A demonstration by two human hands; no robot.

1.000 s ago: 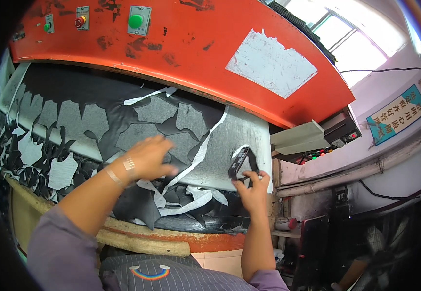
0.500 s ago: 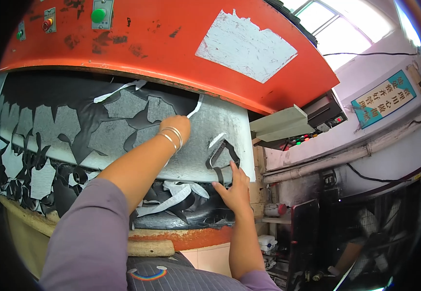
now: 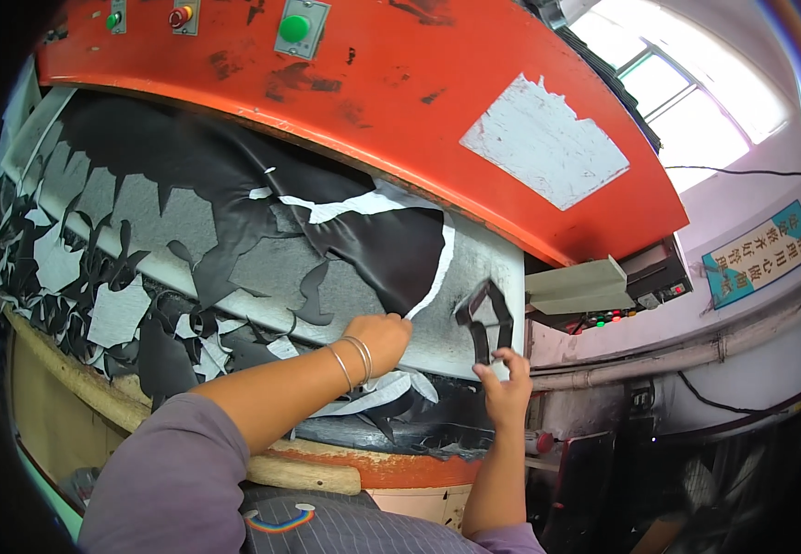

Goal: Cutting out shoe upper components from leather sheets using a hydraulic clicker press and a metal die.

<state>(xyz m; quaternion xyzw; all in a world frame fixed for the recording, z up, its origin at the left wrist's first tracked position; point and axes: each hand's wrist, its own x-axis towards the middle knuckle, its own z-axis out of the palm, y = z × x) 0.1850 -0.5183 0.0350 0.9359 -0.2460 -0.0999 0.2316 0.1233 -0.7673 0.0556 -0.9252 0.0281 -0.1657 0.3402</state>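
Observation:
My left hand (image 3: pixel 377 343) is closed on the edge of a black leather-like sheet (image 3: pixel 391 254) with a pale, ragged border. The sheet is stretched from under the red press head toward me, across a worn grey cutting board (image 3: pixel 276 266). My right hand (image 3: pixel 508 388) grips the near end of a dark, angular cutting die (image 3: pixel 506 325), an open frame with a hollow middle. It is tilted up at the board's right end, beside the sheet. Whether the die touches the board, I cannot tell.
The red press head (image 3: pixel 400 102) spans the far side, with a green button (image 3: pixel 295 29) and a red knob (image 3: pixel 181 16). Black and white scraps (image 3: pixel 119 312) pile along the near left edge. A wooden bar (image 3: pixel 304 475) lies in front of me. Pipes (image 3: pixel 640 362) run along the right wall.
My left hand has pulled the sheet's edge toward me, so more black material covers the board. My right hand has moved with the die, which now stands more raised. The view has shifted.

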